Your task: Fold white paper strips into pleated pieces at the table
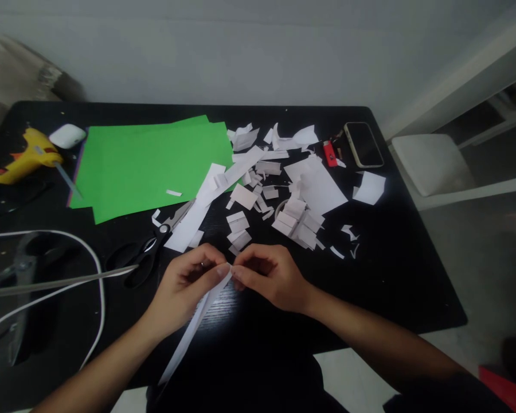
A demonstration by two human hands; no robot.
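Note:
Near the front of the black table, my left hand (pixel 193 281) pinches the upper end of a long white paper strip (pixel 198 324), which hangs down toward the table's front edge. My right hand (pixel 275 275) pinches the same end, its fingertips almost meeting those of the left. Just beyond my left hand lie black-handled scissors (pixel 163 229), partly under another white strip (pixel 202 206). Several cut and folded white paper pieces (pixel 243 196) are scattered beyond both hands, some heaped on a round object (pixel 280 207) that is mostly hidden.
Green sheets (pixel 146 166) lie at the back left, beside a yellow glue gun (pixel 30 155) and a white earbud case (pixel 67 136). A white cable (pixel 101 287) loops at left. At back right are a red lighter (pixel 329 154) and a phone (pixel 364 144).

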